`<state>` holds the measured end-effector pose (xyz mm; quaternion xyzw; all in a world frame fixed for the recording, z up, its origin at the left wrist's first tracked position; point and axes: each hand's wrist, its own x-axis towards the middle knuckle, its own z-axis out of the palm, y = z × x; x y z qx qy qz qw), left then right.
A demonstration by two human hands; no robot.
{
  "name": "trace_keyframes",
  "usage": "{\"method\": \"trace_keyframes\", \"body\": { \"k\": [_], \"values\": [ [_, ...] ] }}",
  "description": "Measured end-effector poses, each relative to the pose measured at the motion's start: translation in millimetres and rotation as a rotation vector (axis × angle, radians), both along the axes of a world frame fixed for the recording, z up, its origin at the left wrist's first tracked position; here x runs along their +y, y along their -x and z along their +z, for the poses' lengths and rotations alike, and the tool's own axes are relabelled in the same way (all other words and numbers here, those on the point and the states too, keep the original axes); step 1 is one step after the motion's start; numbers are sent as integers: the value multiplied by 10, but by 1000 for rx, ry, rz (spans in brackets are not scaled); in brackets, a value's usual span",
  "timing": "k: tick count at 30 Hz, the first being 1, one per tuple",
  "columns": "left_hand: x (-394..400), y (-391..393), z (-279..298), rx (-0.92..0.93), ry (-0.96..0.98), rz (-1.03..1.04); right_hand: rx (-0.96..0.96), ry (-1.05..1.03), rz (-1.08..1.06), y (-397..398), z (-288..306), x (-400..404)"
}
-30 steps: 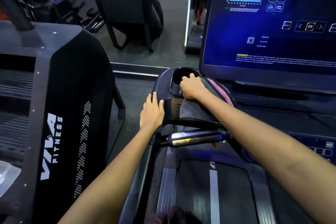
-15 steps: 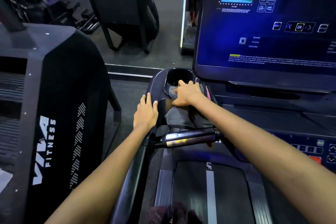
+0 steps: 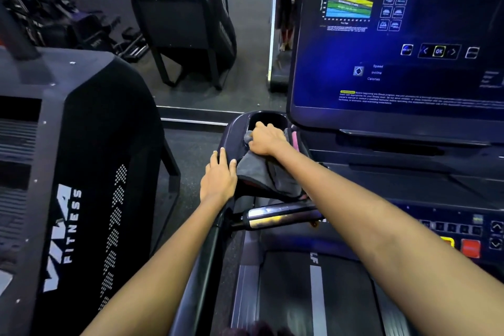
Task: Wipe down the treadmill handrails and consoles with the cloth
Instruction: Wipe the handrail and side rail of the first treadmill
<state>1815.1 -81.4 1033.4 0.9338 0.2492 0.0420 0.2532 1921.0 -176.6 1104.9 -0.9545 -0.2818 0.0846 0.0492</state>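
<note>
A grey cloth [image 3: 261, 172] with a pink edge lies over the left corner of the treadmill console, just below the cup holder [image 3: 268, 118]. My right hand [image 3: 266, 139] grips the cloth's upper part at the cup holder's near rim, fingers curled over the fabric. My left hand [image 3: 219, 177] rests flat with straight fingers on the console's left edge, where the dark handrail [image 3: 210, 254] meets it. A short silver grip bar [image 3: 275, 217] sticks out below the cloth. The lit blue console screen [image 3: 395, 43] stands to the right.
A black machine marked VIVA FITNESS [image 3: 68, 199] stands close on the left. The treadmill belt [image 3: 313, 294] runs below me. Console buttons, including a red one [image 3: 470, 248], sit at lower right. A mirror ahead reflects gym equipment [image 3: 185, 27].
My right hand drew the cloth back toward me from the cup holder, then pushed it up to the rim again. My left hand stayed on the console edge.
</note>
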Motion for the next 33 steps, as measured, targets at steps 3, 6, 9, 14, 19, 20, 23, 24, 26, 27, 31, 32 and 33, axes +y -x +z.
{"method": "trace_keyframes", "body": {
  "k": [3, 6, 9, 14, 19, 20, 23, 24, 26, 27, 31, 32, 33],
  "values": [
    [-1, 4, 7, 1, -3, -5, 79, -31, 8, -5, 57, -136],
    [7, 9, 9, -1, -4, -10, 119, -28, 34, -16, 87, -265],
    [11, 12, 5, -6, 9, -13, -8, 97, 81, 10, 75, -290],
    [11, 25, 9, -15, 14, -8, -284, 506, 181, -17, 40, -242],
    [5, 28, 17, -21, 17, -4, -579, 900, 276, 140, -138, -134],
    [6, 29, 16, -24, 20, -6, -592, 922, 279, 126, -138, -137],
    [9, 25, 14, -30, 20, -8, -544, 910, 240, 74, -52, -117],
    [8, 23, 16, -28, 14, -8, -530, 906, 235, 65, -46, -98],
    [6, 20, 17, -23, 4, -9, -495, 885, 221, 57, -64, -67],
    [7, 18, 14, -21, 2, -10, -473, 859, 213, 56, -74, -61],
    [11, 20, 15, -20, 1, -11, -403, 641, 165, 66, -44, -87],
    [10, 23, 18, -20, 0, -12, -372, 564, 135, 66, -36, -98],
    [10, 24, 17, -19, 0, -14, -335, 494, 109, 61, -28, -112]
  ]
}}
